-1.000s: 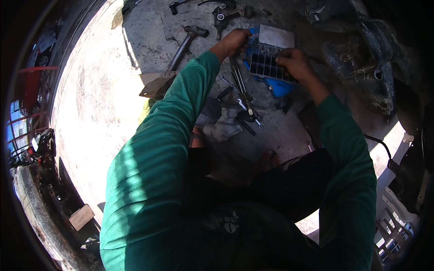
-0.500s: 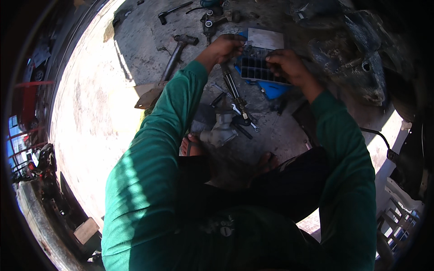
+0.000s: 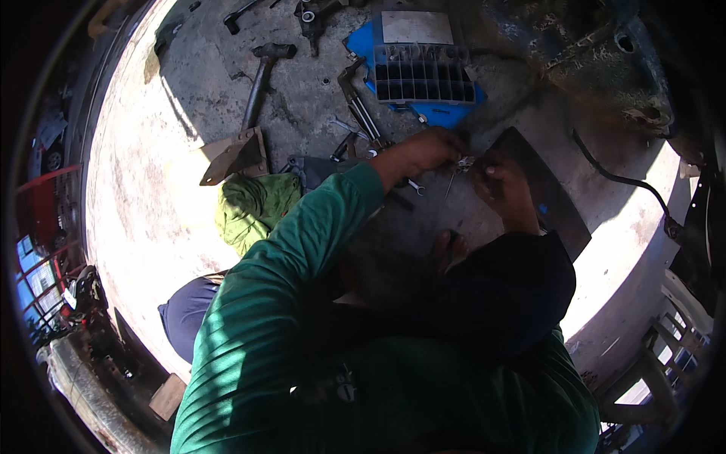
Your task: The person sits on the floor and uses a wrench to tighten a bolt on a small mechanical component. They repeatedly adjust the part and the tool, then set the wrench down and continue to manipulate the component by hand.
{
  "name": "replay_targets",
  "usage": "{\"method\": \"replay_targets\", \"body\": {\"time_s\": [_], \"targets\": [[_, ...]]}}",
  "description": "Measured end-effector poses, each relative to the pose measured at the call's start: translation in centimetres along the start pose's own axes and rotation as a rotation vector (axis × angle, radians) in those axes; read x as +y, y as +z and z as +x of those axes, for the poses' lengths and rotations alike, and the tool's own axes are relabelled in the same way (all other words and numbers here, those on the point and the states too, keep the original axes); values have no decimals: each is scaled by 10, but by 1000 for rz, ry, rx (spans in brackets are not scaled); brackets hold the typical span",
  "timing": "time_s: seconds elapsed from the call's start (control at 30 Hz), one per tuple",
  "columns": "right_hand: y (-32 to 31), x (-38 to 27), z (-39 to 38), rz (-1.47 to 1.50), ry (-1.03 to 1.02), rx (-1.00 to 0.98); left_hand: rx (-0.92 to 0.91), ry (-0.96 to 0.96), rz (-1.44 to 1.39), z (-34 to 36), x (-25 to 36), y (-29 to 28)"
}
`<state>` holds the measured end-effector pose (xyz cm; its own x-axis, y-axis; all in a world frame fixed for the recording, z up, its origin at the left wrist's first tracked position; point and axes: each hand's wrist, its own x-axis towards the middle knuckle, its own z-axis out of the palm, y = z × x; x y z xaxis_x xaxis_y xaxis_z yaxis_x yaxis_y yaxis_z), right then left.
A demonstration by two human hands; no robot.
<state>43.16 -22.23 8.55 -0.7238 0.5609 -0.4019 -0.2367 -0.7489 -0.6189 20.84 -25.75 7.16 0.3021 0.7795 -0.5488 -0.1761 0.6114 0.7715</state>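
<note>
Close together in front of my right knee, both hands are at work on a small shiny, crinkled-looking piece (image 3: 466,161), too small to name. My left hand (image 3: 429,148) pinches it from the left with closed fingers. On its other side my right hand (image 3: 505,185) has its fingers curled in, thumb uppermost, against the piece. A thin rod (image 3: 450,184) shows just below them. Beyond the hands lies a clear divided organizer box (image 3: 423,91) with many small compartments, dark inside, resting on a blue case (image 3: 446,115). An open-end wrench (image 3: 415,186) lies under my left wrist.
A hammer (image 3: 259,87), a long metal tool (image 3: 360,106) and a ratchet-like tool (image 3: 236,17) lie on the concrete. A green cloth (image 3: 253,208) sits left of my arm. Dark flat panel (image 3: 546,193), black hose (image 3: 620,172) and a large dirty metal part (image 3: 605,68) are to the right.
Both hands have drawn back from the organizer box toward my body and come together around the small shiny piece. My view has shifted, bringing the green cloth more fully into sight.
</note>
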Motion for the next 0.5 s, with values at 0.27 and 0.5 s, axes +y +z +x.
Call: {"method": "replay_targets", "body": {"time_s": [0.27, 0.5], "targets": [[-49, 49, -47, 26, -25, 256, 134, 126, -606, 41, -114, 56], [-72, 71, -33, -203, -119, 466, 198, 85, -466, 41, -125, 58]]}}
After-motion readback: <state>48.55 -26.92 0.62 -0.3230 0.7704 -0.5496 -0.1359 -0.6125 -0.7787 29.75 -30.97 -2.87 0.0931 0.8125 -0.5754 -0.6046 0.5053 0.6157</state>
